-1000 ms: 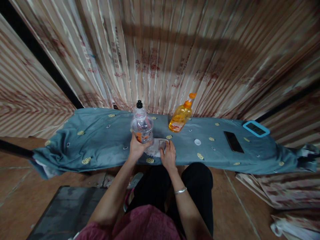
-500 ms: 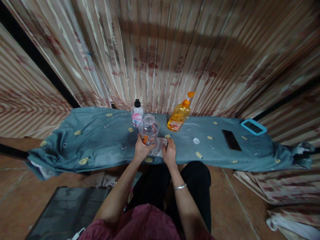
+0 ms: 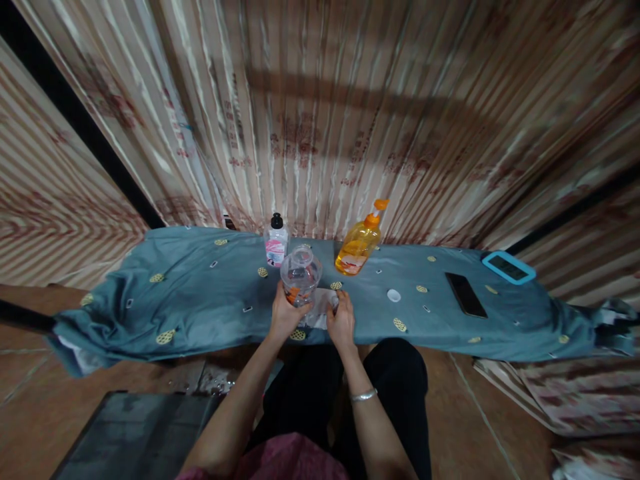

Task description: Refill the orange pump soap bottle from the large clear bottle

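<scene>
My left hand (image 3: 287,313) is wrapped round the lower side of a clear plastic bottle (image 3: 301,270), which has a short round neck and orange marks low on its body. The bottle leans slightly toward me. Beside it on the cloth lies a thin whitish wipe or tissue (image 3: 319,312). My right hand (image 3: 341,319) has its fingers curled onto the right edge of this wipe. Just behind the clear bottle stands a bottle with a black cap and pink label (image 3: 276,241). An orange pump bottle (image 3: 358,245) stands behind my right hand.
A blue-green patterned cloth (image 3: 200,293) covers the narrow table. To the right lie a small white cap (image 3: 394,295), a dark phone (image 3: 465,295) and a blue-framed device (image 3: 509,267). Striped curtains (image 3: 310,133) hang close behind. A dark box (image 3: 135,433) stands on the floor at left.
The view has tipped up slightly, so everything sits lower in the picture. Both hands keep nearly the same places on the bottle and the wipe.
</scene>
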`<action>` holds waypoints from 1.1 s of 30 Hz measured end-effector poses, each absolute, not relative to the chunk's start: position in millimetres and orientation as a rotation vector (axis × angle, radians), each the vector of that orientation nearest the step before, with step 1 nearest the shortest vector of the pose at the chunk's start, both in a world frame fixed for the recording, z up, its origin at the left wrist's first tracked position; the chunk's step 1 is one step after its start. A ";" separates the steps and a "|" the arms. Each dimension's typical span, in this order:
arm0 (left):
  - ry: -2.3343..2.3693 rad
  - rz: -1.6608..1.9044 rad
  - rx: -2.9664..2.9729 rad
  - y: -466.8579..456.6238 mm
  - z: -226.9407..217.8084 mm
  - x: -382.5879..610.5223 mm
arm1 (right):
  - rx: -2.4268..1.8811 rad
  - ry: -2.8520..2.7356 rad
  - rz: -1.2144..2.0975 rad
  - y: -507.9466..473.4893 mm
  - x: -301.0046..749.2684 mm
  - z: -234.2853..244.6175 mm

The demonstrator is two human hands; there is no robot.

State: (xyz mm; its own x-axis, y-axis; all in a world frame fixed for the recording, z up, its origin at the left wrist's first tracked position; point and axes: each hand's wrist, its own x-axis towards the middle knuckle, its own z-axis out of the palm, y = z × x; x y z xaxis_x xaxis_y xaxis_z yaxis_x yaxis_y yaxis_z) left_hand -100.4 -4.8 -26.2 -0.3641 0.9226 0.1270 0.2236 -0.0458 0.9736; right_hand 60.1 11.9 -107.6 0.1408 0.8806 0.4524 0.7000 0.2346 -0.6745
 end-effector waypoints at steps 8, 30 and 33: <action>1.623 1.468 1.179 -4.5 -24.0 -102.9 | -1.340 -1.656 0.298 58.5 45.8 -49.4; 1.791 1.501 1.129 -11.3 -28.0 -185.0 | -1.231 -1.793 0.660 141.4 -77.0 -9.5; 1.783 1.460 1.126 -12.7 -30.4 -185.3 | -1.295 -1.745 0.642 137.3 -73.2 -9.3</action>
State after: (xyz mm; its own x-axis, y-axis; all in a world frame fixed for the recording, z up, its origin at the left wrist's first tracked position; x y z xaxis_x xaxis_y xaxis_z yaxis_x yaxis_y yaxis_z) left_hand -185.3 -12.7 -30.4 -0.4840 0.8714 0.0804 0.2508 0.0501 0.9667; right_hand -73.2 137.3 -9.3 -0.1049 0.9396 0.3258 0.5047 0.3326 -0.7967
